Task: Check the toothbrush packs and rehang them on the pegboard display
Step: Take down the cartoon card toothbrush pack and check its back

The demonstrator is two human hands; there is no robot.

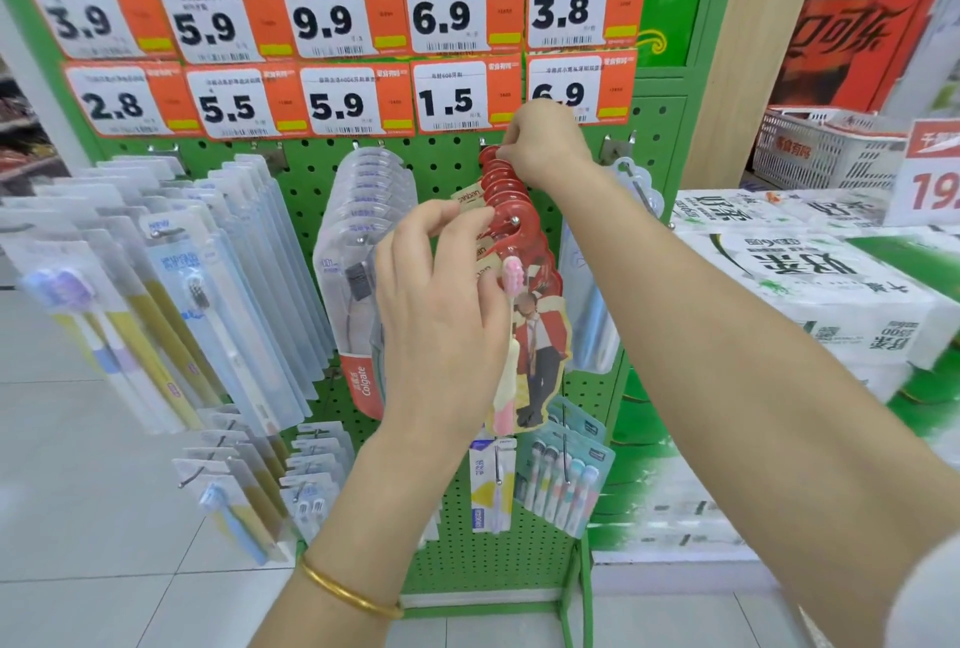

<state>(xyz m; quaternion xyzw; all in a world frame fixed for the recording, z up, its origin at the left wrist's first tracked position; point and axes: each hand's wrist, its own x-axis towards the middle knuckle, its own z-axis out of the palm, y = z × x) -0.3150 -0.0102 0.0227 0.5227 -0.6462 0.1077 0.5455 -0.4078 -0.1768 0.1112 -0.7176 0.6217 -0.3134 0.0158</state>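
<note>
A row of red toothbrush packs (524, 210) hangs on a peg in the middle of a green pegboard (447, 533), below orange price tags (337, 101). The left hand (441, 304), with a gold bangle (348, 590) on its wrist, has its grip clamped on the left edge of the nearest pack. The right hand (545, 143) reaches farther in, its grip pinching the tops of the rear packs by the board.
</note>
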